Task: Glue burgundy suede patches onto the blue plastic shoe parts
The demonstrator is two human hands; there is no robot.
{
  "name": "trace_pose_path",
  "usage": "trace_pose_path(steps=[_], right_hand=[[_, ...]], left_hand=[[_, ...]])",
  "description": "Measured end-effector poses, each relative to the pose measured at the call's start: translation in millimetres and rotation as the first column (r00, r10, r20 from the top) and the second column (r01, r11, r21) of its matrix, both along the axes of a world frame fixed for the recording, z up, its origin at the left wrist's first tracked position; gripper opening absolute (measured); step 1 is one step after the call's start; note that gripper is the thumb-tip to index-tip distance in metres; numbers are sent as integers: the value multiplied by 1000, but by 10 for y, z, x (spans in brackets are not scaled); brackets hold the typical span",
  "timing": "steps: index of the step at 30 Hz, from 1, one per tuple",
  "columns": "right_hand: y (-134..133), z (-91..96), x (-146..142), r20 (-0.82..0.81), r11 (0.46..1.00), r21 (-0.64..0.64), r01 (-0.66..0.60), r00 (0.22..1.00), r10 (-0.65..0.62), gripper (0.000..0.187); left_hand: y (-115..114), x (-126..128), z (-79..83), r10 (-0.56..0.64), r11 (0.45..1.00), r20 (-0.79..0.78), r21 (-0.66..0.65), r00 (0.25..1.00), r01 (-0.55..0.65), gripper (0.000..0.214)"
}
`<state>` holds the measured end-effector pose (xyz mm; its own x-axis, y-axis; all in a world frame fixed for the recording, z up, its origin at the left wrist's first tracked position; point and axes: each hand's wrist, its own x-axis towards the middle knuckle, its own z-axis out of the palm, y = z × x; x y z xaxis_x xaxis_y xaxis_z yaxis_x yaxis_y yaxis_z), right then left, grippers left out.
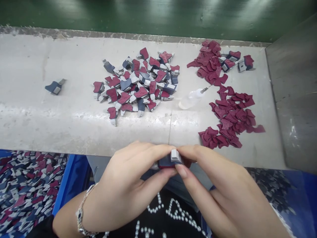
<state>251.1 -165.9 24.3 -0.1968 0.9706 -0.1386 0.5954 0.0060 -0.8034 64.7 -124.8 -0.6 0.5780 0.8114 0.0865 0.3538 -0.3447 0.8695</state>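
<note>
- Your left hand (123,188) and right hand (223,195) meet just off the near edge of the bench (49,112). Both are closed in a pinch on one small piece (170,160), thumbs under, fingertips on top.
- The small piece shows a grey tab and a dark blue body with a red strip beneath. You seem to hold it close and level so that the layers can be pressed together squarely.
- A heap of blue, grey and red pieces (138,82) lies at the middle of the bench, probably kept apart as one sort.
- Loose red cutouts (230,115) spread over the bench's right end, with a second red cluster (209,62) at its far right corner.
- A clear squeeze bottle (190,99) lies on its side on the bench between the heap and the cutouts, within easy reach.
- One stray blue piece (54,87) sits alone toward the bench's left end.
- A blue bin (71,178) full of mixed pieces stands below the bench's near edge, at your left.
</note>
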Motion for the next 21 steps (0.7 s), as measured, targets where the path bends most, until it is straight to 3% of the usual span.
trace_pose_path(steps=[3,10,15,21], right_hand=[[-22,-3,20,-16,1000,-9,11,1000,-11,14],[-43,25,64,14,999,12,37,999,-37,27],[-66,42,27,42,997,65,28,999,-30,24],[-47,24,50,3,1000,29,0,1000,0,19]], left_hand=[[-8,7,-13,3,1000,5,5,1000,-3,27],[20,-30,-101,52,985,140,-168,989,-28,34],[-32,-38,-106,48,988,162,-151,986,-23,39],[-86,9,-131,99,992,157,-97,983,-84,37]])
